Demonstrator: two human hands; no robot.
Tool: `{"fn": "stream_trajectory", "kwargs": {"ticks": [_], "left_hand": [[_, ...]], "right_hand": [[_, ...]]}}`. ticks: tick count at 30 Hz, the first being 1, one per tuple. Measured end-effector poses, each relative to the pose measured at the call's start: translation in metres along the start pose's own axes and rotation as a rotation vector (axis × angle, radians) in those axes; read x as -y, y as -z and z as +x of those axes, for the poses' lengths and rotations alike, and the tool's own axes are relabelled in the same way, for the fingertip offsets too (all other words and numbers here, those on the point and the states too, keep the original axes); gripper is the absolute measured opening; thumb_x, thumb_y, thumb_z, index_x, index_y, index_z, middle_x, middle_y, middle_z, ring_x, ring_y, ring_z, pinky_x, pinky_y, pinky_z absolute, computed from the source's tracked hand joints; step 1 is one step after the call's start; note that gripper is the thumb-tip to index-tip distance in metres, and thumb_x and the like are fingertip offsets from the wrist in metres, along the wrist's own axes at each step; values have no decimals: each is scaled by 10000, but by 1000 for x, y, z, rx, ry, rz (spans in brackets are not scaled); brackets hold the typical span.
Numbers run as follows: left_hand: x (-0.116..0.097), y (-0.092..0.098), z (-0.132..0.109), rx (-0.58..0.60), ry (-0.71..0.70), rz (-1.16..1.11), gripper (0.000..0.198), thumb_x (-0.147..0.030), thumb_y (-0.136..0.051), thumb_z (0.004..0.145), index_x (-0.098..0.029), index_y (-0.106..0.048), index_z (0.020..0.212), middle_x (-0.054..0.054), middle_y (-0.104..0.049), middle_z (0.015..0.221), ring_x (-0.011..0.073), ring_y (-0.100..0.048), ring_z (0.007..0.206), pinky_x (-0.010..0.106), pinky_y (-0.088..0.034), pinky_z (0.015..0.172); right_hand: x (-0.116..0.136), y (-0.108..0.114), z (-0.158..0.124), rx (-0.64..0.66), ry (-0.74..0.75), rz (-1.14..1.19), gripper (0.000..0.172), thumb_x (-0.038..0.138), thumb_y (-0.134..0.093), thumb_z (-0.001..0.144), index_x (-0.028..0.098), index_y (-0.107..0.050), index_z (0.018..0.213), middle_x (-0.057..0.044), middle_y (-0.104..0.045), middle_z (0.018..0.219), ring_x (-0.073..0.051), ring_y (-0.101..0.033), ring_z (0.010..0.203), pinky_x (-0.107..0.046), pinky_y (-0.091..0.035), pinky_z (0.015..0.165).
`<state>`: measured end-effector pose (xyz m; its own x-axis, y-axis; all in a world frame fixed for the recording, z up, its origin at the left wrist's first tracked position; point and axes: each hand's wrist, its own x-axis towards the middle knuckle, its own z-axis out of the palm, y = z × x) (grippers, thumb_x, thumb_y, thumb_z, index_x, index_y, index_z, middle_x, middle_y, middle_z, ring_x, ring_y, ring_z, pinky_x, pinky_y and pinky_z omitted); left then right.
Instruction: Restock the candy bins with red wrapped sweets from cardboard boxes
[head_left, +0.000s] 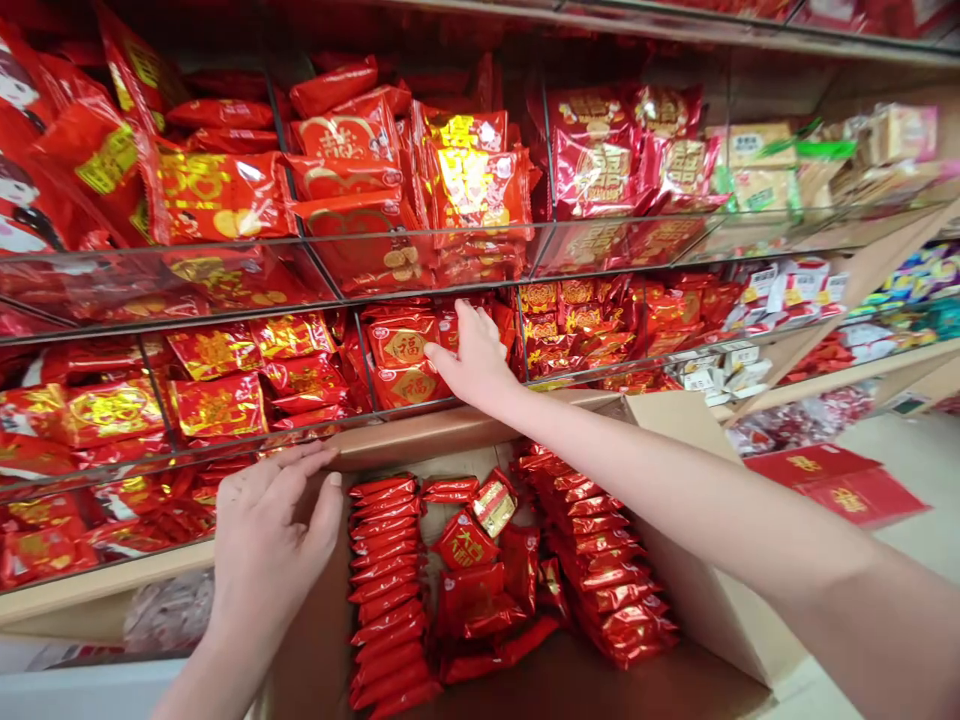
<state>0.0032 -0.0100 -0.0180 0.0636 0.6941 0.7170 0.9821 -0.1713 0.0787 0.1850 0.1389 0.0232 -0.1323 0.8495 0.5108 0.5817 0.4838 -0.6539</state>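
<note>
My left hand (274, 535) is at the far left corner of an open cardboard box (465, 428), its fingertips on the rim and its thumb against the side wall. Inside the box, red foil snack packets stand in a row on the left (386, 590) and another on the right (600, 550); loose packets (472, 598) lie between them. My right hand (480, 355) reaches over the box into a lower-shelf compartment. Its thumb and forefinger are spread against red packets with a gold emblem (405, 345). No packet shows in its grip, and its other fingers are partly hidden.
A clear shelf front (420, 265) runs just above my right hand, with larger red packets (225, 195) behind it. Pink packets (600, 165) fill another upper compartment. Red printed card (836, 485) lies right of the box. A pale blue-white edge (90, 690) shows at lower left.
</note>
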Motion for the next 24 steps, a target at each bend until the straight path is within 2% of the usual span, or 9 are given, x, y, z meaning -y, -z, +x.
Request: {"fn": "stream_trajectory", "kwargs": {"ticks": [4,7,9,11,14,16,19,22,24], "left_hand": [[-4,1,1,64,59,-37,282,-371,-429,798,-196,-592,948,83,-639,1032,270,-584,985,474,-402,848],[-1,-4,-1,110,96,-52,365,-403,-404,796,-171,-581,1015,68,-600,1113,282,-544,1053,511,-364,809],[2,-9,-3,84,102,-55,375,-408,-429,777,-179,-586,1029,44,-595,1121,282,-543,1051,513,-368,809],[2,-12,-4,25,95,-77,347,-396,-486,745,-189,-615,992,39,-614,1094,263,-565,1013,483,-399,858],[-12,-12,-3,-17,6,-126,262,-331,-561,721,-193,-644,927,68,-635,1061,234,-578,970,433,-421,894],[-29,-11,-4,-9,-123,-155,202,-266,-585,722,-204,-641,906,74,-635,1050,224,-580,949,420,-428,873],[-56,-12,-11,41,-288,-225,179,-172,-588,721,-208,-628,892,85,-622,1046,222,-575,948,411,-427,851],[-74,-15,-25,137,-304,-321,207,-130,-561,736,-209,-617,919,93,-593,1070,221,-555,985,400,-427,860],[-79,-18,-36,210,-269,-390,223,-123,-543,750,-220,-610,940,84,-581,1085,211,-548,1002,374,-440,854]], "right_hand": [[-29,80,-60,99,289,-29,289,277,-536,796,197,-546,1074,-116,-500,1245,-219,-405,1215,-452,-362,985],[-50,134,-109,235,197,-70,157,256,-515,811,231,-572,955,-88,-580,1056,-184,-566,959,-361,-496,789],[-64,153,-144,417,65,-131,102,245,-511,816,229,-575,894,-62,-603,903,-156,-596,751,-322,-515,677],[-77,157,-176,575,-15,-207,105,226,-503,820,204,-586,880,-59,-609,856,-153,-598,708,-321,-521,673],[-94,139,-199,611,32,-358,261,176,-481,818,125,-578,1054,-137,-588,1088,-219,-563,1010,-381,-478,874],[-102,122,-192,581,93,-468,435,97,-448,797,73,-479,1230,-176,-453,1304,-258,-396,1232,-419,-356,1018],[-109,101,-162,653,60,-596,620,8,-430,735,47,-335,1347,-187,-295,1422,-286,-236,1325,-461,-221,1082],[-109,94,-137,808,-11,-617,600,20,-493,698,38,-408,1292,-214,-434,1318,-297,-406,1216,-430,-316,1017],[-108,95,-131,827,9,-621,513,-6,-478,689,64,-496,1197,-190,-545,1182,-265,-503,1094,-377,-382,936]]}}
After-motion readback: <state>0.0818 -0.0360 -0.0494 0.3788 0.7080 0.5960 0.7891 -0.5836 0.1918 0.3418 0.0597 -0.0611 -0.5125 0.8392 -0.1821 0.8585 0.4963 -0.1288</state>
